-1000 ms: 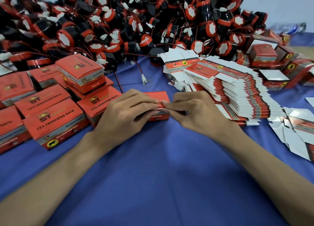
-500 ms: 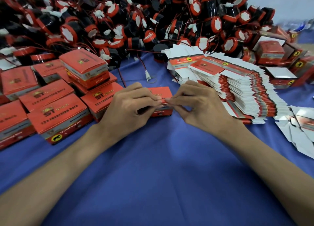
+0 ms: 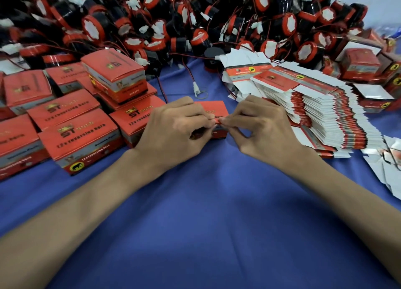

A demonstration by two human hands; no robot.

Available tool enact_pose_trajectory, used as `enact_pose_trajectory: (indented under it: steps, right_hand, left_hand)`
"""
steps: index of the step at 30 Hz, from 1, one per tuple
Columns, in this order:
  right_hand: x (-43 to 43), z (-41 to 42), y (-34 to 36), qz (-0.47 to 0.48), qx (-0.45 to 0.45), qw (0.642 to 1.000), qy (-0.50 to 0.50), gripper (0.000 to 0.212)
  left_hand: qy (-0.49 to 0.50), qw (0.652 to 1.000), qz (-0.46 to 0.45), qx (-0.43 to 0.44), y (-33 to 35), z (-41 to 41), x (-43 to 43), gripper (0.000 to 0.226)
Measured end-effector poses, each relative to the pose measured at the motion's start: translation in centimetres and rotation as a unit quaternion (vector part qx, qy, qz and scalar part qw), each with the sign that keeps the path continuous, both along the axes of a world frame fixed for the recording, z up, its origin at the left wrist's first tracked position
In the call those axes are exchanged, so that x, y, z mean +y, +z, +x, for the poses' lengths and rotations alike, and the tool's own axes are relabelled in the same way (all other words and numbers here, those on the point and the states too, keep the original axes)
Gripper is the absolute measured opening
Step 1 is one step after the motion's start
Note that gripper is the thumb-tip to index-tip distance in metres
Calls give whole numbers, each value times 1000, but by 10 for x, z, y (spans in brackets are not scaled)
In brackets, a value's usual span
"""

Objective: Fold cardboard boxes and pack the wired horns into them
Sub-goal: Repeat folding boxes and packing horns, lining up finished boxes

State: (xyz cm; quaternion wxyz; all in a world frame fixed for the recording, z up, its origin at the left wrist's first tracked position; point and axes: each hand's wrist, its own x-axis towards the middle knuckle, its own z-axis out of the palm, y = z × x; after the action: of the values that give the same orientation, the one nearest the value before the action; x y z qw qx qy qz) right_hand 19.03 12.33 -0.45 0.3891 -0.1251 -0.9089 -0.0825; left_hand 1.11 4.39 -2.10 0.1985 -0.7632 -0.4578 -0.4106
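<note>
A blue cloth (image 3: 206, 219) covers the table and fills the near half of the view. Across the far edge, from ten to one o'clock, lies a deep heap of wired horns (image 3: 173, 19), black bodies with red rims and white faces, red leads and white plugs tangled among them. At nine o'clock stands a cluster of closed red boxes (image 3: 80, 136), some stacked two high. At two o'clock a fanned stack of flat box blanks (image 3: 325, 119) slopes down toward the right edge, with a few more made-up boxes behind it.

The person's forearms reach in from the bottom corners and meet just above centre. The left hand (image 3: 173, 134) curls over a small red box (image 3: 213, 107) that sits on the cloth, just beside the nearest closed box. The right hand (image 3: 260, 130) pinches the box's near top edge, its fingertips touching those of the left. At twelve o'clock from the box lies a loose white plug (image 3: 196, 87) on its lead.
</note>
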Motion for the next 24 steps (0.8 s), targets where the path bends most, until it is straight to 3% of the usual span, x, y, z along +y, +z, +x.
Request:
enact_pose_trajectory:
  steps: [10, 15, 20, 24]
  right_hand:
    - [2, 1, -7, -30, 9, 999, 4, 6]
    - [3, 3, -1, -4, -1, 1000, -15, 16]
    - [21, 26, 18, 29, 70, 972, -224, 24]
    - [32, 40, 14, -136, -111, 885, -431, 59]
  left_hand:
    - [14, 999, -34, 27, -3, -3, -4, 13]
    - [55, 992, -62, 97, -7, -3, -3, 36]
    - [85, 988, -44, 118, -5, -6, -1, 31]
    - [132, 982, -31, 128, -4, -9, -1, 31]
